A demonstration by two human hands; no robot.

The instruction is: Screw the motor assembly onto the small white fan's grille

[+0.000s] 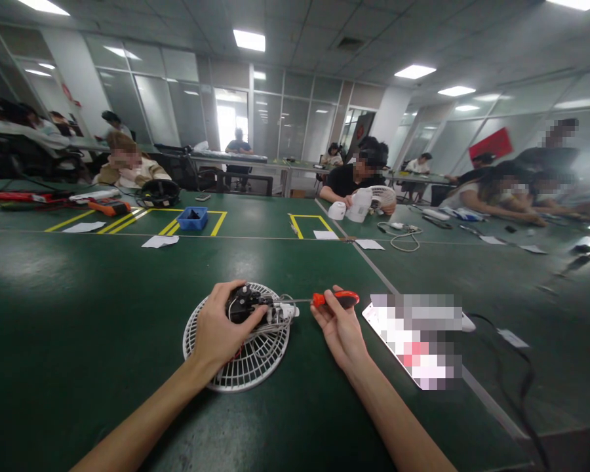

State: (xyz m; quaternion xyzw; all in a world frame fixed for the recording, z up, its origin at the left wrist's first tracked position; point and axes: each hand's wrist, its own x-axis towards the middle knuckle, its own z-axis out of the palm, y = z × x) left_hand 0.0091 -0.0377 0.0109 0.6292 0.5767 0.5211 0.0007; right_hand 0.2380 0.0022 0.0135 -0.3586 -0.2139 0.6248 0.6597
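I can see my left hand [221, 328] bent round the black motor [240, 306], thumb on one side. The motor sits on top of the round white fan cover [263, 367]. My right hand [343, 330], just right of the cover, holds the red screwdriver [345, 299] with its fingers closed in. The thin metal rod points left, over the cover, to the motor. The blue box [193, 219] is past the cover, to the left.
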